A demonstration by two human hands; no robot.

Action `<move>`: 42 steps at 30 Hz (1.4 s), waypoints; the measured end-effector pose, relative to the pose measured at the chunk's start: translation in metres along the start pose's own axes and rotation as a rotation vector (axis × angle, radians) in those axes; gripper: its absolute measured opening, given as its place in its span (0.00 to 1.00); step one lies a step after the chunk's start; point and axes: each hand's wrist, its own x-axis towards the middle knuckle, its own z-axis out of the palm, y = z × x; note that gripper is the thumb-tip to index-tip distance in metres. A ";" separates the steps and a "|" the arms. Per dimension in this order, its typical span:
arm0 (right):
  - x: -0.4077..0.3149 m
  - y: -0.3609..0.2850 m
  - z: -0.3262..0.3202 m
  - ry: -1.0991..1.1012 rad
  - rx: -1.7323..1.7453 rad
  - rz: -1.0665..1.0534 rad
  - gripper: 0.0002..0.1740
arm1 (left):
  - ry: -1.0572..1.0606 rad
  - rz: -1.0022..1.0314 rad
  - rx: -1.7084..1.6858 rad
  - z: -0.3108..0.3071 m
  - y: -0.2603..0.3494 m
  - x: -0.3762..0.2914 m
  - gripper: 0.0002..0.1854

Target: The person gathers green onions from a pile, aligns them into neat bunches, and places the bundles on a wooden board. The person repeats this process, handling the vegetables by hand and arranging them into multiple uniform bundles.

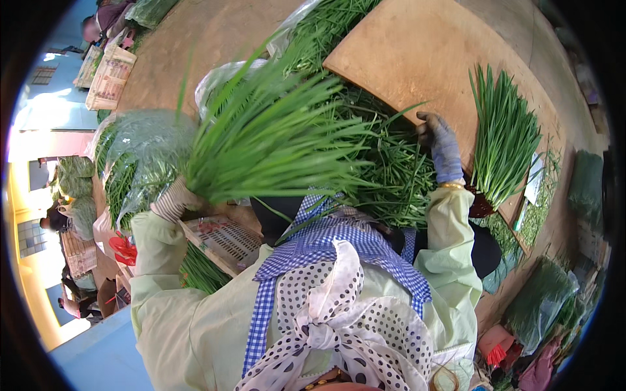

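Note:
My left hand (177,198), in a striped knit glove, grips a large bunch of garlic chives (274,151) by its base. The leaves fan out to the right and are blurred. My right hand (439,144), in a blue-grey glove, is raised by the near edge of a wooden board (415,58), its fingers loosely curled and apart. One loose blade (408,110) passes just by its fingertips. Between my hands, a heap of loose chives (401,181) lies before my lap. A neat bunch of chives (503,141) rests on the board's right side.
Plastic bags of greens (146,141) stand at the left. A plastic crate (227,239) is beside my left leg, with more chives (203,271) near it. Trimmings (538,215) lie at the board's right end. Bagged bundles (540,298) sit farther right. Other people are in the left background.

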 end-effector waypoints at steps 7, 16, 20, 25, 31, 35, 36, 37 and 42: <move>-0.003 0.029 0.005 0.071 -0.650 -0.142 0.18 | 0.704 -0.249 0.517 -0.041 0.103 0.019 0.20; -0.041 0.017 -0.005 0.031 -0.601 -0.081 0.18 | 0.786 0.107 1.220 0.000 0.091 0.032 0.25; -0.046 0.001 0.020 0.020 -0.631 -0.224 0.18 | 0.835 0.142 1.289 0.002 0.076 0.025 0.23; -0.048 -0.019 0.060 -0.002 -1.119 -0.433 0.18 | 0.845 0.148 1.247 0.005 0.071 0.023 0.23; -0.039 -0.028 0.104 -0.031 -1.302 -0.572 0.20 | 0.854 0.166 1.190 0.004 0.065 0.023 0.24; -0.023 -0.025 0.115 -0.015 -1.342 -0.564 0.22 | 0.832 0.165 1.163 0.002 0.065 0.022 0.23; -0.019 -0.023 0.118 -0.009 -1.353 -0.544 0.23 | 0.839 0.175 1.130 0.002 0.065 0.022 0.23; -0.014 -0.019 0.121 -0.039 -1.364 -0.541 0.22 | 0.827 0.175 1.126 0.002 0.064 0.021 0.23; 0.000 0.006 0.143 -0.252 -1.558 -0.531 0.15 | 0.854 0.165 1.122 0.001 0.055 0.023 0.21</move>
